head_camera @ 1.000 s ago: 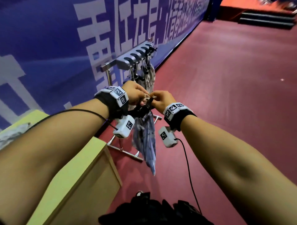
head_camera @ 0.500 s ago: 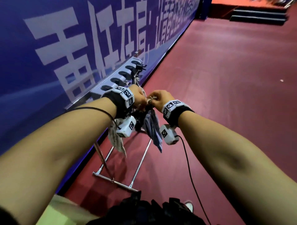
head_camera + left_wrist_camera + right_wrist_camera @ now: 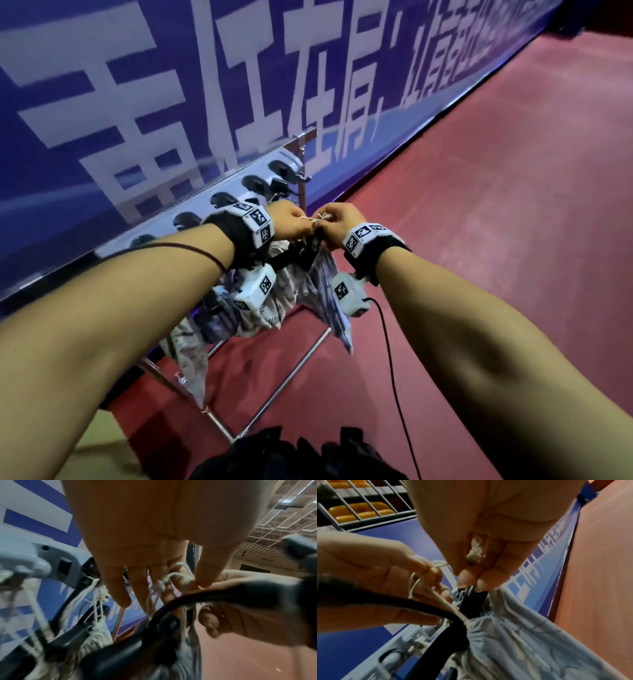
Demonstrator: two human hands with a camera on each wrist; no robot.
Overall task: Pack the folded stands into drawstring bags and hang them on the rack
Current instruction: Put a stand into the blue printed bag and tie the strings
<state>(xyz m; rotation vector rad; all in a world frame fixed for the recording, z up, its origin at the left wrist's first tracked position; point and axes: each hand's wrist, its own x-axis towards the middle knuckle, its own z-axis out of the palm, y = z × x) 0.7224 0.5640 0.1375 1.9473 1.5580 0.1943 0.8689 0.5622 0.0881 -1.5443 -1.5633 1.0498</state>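
At rack [image 3: 191, 219], fingers [image 3: 467, 578] pinching drawstring [image 3: 476, 550]

This looks like an indoor sports hall. A wide dark-red floor [image 3: 496, 205] of smooth sports surfacing runs far to the right. Along the left stands a long blue barrier [image 3: 171, 85] printed with big white characters, the kind that fences off a court. Overhead, the left wrist view shows a high ceiling [image 3: 283, 507] of exposed steel trusses. The right wrist view shows a wire grid [image 3: 368, 500] with yellow shapes behind it, too blurred to name.
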